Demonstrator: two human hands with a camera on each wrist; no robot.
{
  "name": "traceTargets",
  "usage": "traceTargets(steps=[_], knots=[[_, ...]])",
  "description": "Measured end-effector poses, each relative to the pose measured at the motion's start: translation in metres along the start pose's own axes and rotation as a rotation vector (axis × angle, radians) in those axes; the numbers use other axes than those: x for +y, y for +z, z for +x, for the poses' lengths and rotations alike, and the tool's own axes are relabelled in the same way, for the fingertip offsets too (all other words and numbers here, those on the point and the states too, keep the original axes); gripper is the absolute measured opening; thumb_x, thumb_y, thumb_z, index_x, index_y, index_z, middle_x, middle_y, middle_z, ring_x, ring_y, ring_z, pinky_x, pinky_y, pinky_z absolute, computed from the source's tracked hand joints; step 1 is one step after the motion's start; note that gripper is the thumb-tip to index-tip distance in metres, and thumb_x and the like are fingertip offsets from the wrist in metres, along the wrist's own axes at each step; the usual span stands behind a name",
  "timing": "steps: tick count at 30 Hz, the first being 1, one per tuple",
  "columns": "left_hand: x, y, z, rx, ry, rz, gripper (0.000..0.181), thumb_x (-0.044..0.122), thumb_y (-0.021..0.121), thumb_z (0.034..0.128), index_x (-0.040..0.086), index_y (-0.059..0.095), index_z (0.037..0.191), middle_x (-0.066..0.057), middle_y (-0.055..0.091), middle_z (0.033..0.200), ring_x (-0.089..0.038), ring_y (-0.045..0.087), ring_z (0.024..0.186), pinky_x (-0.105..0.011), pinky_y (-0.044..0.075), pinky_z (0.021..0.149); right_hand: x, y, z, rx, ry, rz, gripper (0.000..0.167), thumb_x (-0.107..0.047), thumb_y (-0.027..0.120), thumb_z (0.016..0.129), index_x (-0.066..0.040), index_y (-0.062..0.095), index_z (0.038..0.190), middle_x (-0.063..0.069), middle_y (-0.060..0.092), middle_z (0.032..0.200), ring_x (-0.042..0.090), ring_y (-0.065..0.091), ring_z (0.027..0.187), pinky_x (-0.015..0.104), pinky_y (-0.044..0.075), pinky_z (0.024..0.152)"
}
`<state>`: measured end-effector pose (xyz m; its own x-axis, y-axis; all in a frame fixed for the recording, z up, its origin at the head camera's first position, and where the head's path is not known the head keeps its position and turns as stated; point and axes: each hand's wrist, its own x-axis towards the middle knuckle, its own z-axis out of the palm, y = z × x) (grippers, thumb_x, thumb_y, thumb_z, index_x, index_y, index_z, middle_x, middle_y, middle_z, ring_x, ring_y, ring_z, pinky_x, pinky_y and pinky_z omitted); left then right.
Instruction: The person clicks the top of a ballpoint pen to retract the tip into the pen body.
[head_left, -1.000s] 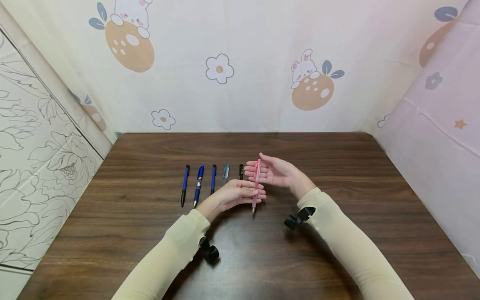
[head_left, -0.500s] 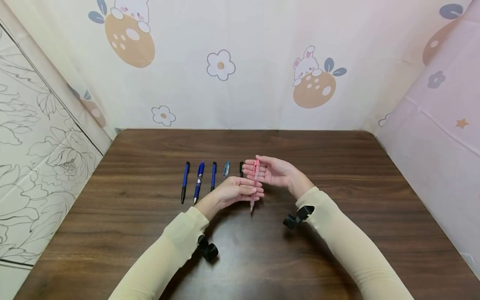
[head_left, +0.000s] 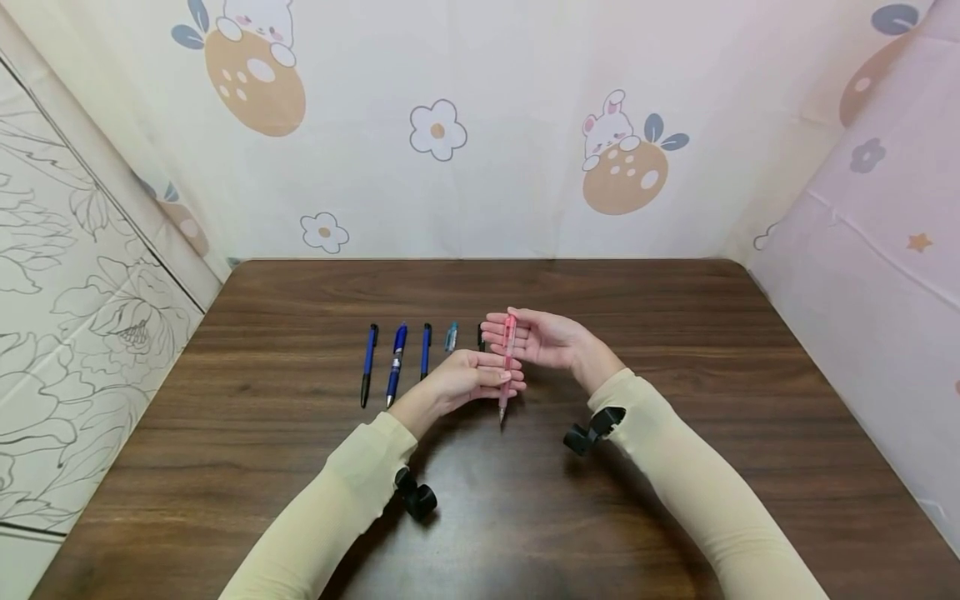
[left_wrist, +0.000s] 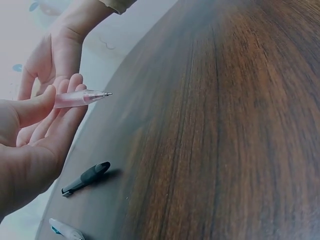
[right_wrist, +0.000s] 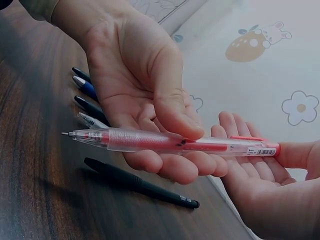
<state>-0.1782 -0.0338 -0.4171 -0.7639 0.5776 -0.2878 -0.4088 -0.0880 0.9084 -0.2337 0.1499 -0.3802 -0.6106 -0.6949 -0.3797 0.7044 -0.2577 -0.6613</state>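
A clear-barrelled pink click pen [head_left: 509, 335] is raised above the table with its point toward the person. My left hand [head_left: 461, 383] pinches its lower barrel, the thumb on top and nearly straight fingers underneath. At the pen's other end, my right hand [head_left: 558, 340] has its palm turned up. The right wrist view shows the right thumb touching the pink end, while the right fingers extend behind the barrel. Below the hands lies a black pen [right_wrist: 145, 187], which the hands partly cover in the head view.
Left of the hands, more pens lie in a row on the brown wooden table [head_left: 645, 500]: a blue and black pen [head_left: 369, 367], a blue pen [head_left: 396, 367], another blue pen [head_left: 426, 350] and a teal clear pen [head_left: 452, 336]. A patterned curtain [head_left: 510, 192] hangs behind.
The pink pen and both hands have shifted slightly left. My right thumb has come in onto the pen's pink end, from apart one second ago. My left hand keeps its pinch.
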Motion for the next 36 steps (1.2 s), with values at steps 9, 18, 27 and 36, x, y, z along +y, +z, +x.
traceTargets(steps=[9,18,27,36], knots=[[0.0013,0.0003,0.0001,0.011,-0.006,0.0,0.038,-0.001,0.051,0.0967,-0.016,0.047,0.131,-0.035,0.052,0.132,-0.012,0.07,0.093,-0.038,0.054,0.098,-0.0021,0.0016,0.0011,0.016,-0.006,0.014,0.035,-0.022,0.033,0.106,-0.003,0.059,0.119,0.009,0.072,0.109,0.019,0.069,0.103,0.03,0.057,0.092],[0.0002,-0.0004,-0.0004,0.002,0.015,-0.007,0.038,-0.003,0.05,0.0966,-0.018,0.046,0.131,-0.022,0.068,0.113,-0.01,0.07,0.089,-0.032,0.057,0.092,-0.0015,-0.0006,0.0019,-0.005,-0.016,-0.007,0.039,-0.023,0.03,0.106,-0.001,0.049,0.132,0.009,0.072,0.109,0.018,0.069,0.104,0.029,0.056,0.092],[-0.001,-0.0007,0.0012,0.001,0.006,0.003,0.038,-0.003,0.05,0.0966,-0.017,0.046,0.131,-0.003,0.07,0.092,-0.011,0.07,0.089,-0.035,0.056,0.094,0.0008,-0.0004,0.002,0.019,-0.032,0.021,0.038,-0.024,0.03,0.106,-0.005,0.063,0.109,0.009,0.073,0.107,0.017,0.069,0.103,0.03,0.056,0.092],[-0.0017,-0.001,-0.0007,0.004,-0.001,-0.008,0.038,-0.002,0.051,0.0964,-0.018,0.046,0.13,-0.01,0.072,0.098,-0.012,0.07,0.088,-0.037,0.056,0.094,0.0033,0.0011,0.0022,0.04,-0.041,0.01,0.035,-0.023,0.029,0.106,-0.005,0.058,0.111,0.009,0.073,0.104,0.016,0.07,0.101,0.03,0.057,0.091]])
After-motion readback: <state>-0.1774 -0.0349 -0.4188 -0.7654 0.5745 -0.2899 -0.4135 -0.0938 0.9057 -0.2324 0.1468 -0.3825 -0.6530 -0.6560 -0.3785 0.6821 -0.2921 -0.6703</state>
